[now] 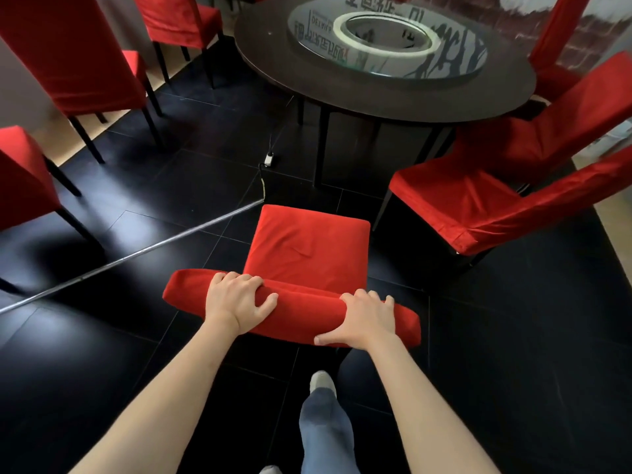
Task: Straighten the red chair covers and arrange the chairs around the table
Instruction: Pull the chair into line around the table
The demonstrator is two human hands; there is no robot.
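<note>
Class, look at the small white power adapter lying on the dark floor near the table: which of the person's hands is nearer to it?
Left. The left hand grips the chair's backrest top almost below the white power adapter; the right hand grips it further right.

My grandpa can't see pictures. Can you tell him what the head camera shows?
Both hands, left hand and right hand, grip the top of a red-covered chair facing a round dark table. More red chairs stand around on the black tiled floor.

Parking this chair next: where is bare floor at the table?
Bare black floor lies between the held chair and the round table, bordered left by the cable adapter. Right is crowded: two red-covered chairs sit close. Left hand and right hand grip the backrest.
</note>
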